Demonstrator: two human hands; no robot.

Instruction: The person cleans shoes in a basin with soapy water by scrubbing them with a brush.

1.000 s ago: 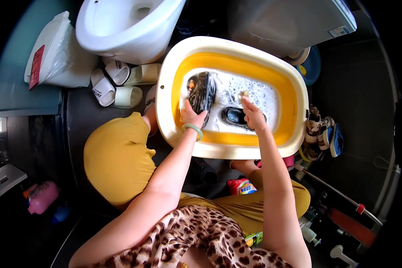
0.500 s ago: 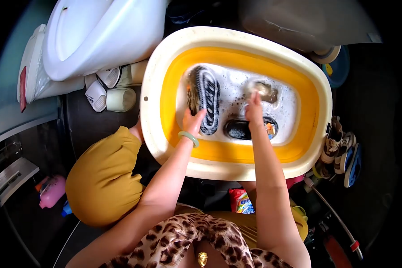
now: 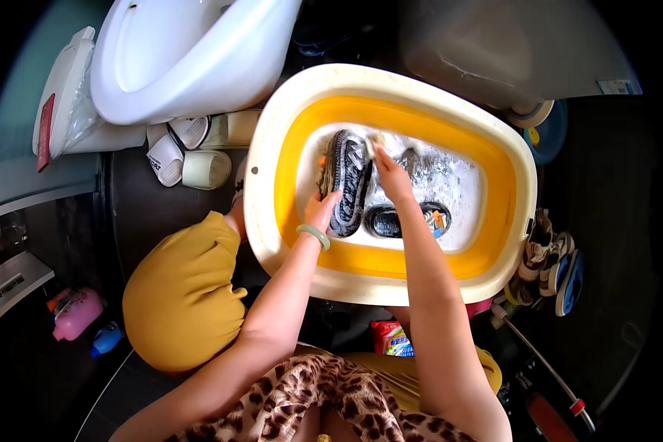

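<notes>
My left hand [image 3: 323, 209], with a pale green bangle at its wrist, grips the lower end of a dark shoe [image 3: 348, 180]. The shoe's patterned sole faces up, with suds on it. Against the sole's upper right edge, my right hand [image 3: 393, 174] is closed on a small pale brush [image 3: 376, 140], partly hidden by the fingers. A black slipper [image 3: 390, 221] with colourful decorations lies in the foam below my right wrist. All of this is inside a yellow-and-cream basin [image 3: 519, 169] of soapy water [image 3: 460, 177].
Pale slippers [image 3: 206, 169] stand left of the basin, below a white sink-like fixture [image 3: 199, 66]. Several shoes [image 3: 552, 258] are at the right, near a long pole [image 3: 541, 361]. A red detergent bag [image 3: 392, 339] lies by my legs; a pink bottle [image 3: 79, 314] is far left.
My right hand has moved left with the brush, from the foamy water to the shoe's sole. My left hand still holds the shoe. The view has shifted slightly.
</notes>
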